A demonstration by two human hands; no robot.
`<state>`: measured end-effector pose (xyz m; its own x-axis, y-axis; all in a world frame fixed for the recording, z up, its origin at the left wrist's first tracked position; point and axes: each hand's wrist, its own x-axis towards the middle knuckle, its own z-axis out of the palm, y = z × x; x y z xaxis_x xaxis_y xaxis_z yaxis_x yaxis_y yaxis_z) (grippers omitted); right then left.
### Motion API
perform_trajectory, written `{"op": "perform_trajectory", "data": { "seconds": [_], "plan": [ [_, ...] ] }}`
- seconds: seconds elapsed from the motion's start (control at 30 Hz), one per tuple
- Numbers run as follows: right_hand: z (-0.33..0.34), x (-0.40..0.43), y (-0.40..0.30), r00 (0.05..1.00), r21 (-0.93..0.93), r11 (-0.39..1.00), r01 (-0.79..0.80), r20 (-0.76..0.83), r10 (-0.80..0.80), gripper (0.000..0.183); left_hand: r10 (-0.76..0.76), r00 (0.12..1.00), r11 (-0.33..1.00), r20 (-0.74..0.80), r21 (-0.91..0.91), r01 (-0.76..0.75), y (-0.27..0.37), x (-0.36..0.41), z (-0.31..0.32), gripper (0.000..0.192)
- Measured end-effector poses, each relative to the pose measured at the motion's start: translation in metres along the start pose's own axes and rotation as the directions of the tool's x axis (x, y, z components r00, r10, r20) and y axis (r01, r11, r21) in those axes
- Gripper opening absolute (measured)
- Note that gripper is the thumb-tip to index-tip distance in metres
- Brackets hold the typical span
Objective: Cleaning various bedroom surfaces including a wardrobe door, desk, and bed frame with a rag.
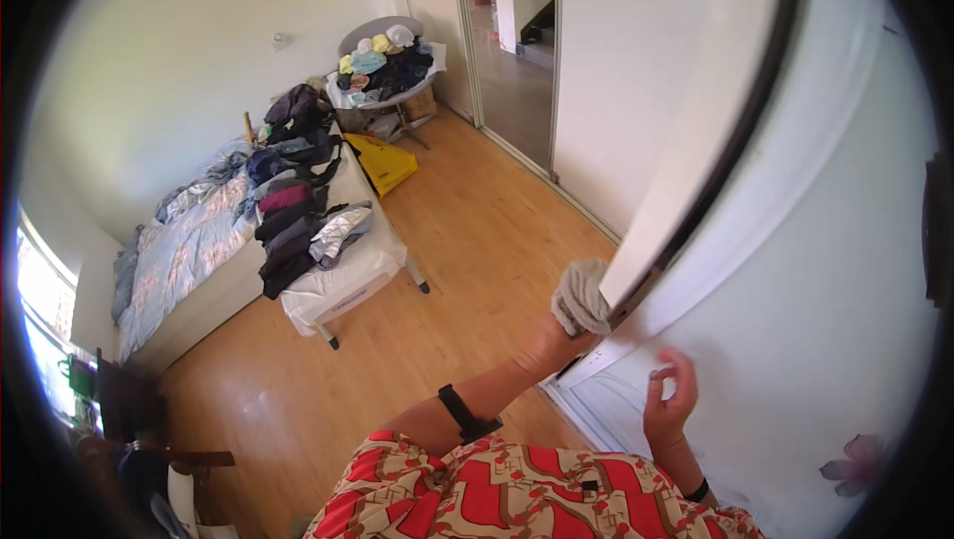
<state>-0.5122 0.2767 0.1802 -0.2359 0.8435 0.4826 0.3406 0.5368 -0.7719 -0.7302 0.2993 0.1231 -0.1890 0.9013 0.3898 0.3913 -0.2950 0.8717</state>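
My left hand [564, 341] grips a bunched beige-grey cloth [579, 297], which rests against the narrow edge of a white sliding door [647, 256]. The cloth and the door edge hide most of the fingers. To the right, my right hand [670, 397] hovers in front of a white panel [805, 330]. It holds nothing; its fingers are bent, with a gap between them and the thumb. Below the hands runs a pale door track [589, 408] at floor level.
A narrow bench [387, 245] with a white cover bears piled dark clothes [287, 222]. Beside it stands a bed [190, 256] with flowered bedding. A round chair [387, 27] holds rolled clothes, and a yellow bag [384, 163] lies on the wooden floor [477, 256]. A mirrored door [514, 84] stands beyond.
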Motion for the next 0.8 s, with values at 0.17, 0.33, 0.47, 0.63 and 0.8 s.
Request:
{"op": "perform_trajectory", "data": {
  "seconds": [0.17, 0.33, 0.47, 0.63, 0.8],
  "plan": [
    [0.036, 0.033, -0.021, 0.917, -0.380, 0.908, 0.178, -0.271, -0.293, 0.060, -0.387, 0.770, 0.896, 0.507, 0.008, 0.444, -0.023, 0.032, -0.045, 0.055],
    [0.056, 0.058, -0.048, 0.920, -0.511, 0.859, 0.025, -0.325, -0.220, 0.083, -0.172, 0.896, 0.767, 0.408, -0.516, 0.382, 0.039, 0.065, -0.092, 0.040],
    [0.058, 0.066, -0.055, 0.882, -0.596, 0.803, -0.017, -0.387, -0.268, 0.093, 0.345, 0.883, 0.825, 0.317, -0.552, -0.124, 0.066, 0.101, -0.087, 0.028],
    [0.066, 0.084, -0.062, 0.847, -0.592, 0.806, 0.025, -0.416, -0.331, 0.096, 0.353, 0.805, 0.780, 0.477, -0.625, 0.028, 0.033, 0.079, -0.036, 0.027],
    [0.075, 0.090, -0.055, 0.818, -0.704, 0.711, 0.010, -0.403, -0.410, 0.100, 0.150, 0.737, 0.780, 0.659, -0.536, 0.321, -0.004, 0.062, -0.035, 0.030]
  ]
}}
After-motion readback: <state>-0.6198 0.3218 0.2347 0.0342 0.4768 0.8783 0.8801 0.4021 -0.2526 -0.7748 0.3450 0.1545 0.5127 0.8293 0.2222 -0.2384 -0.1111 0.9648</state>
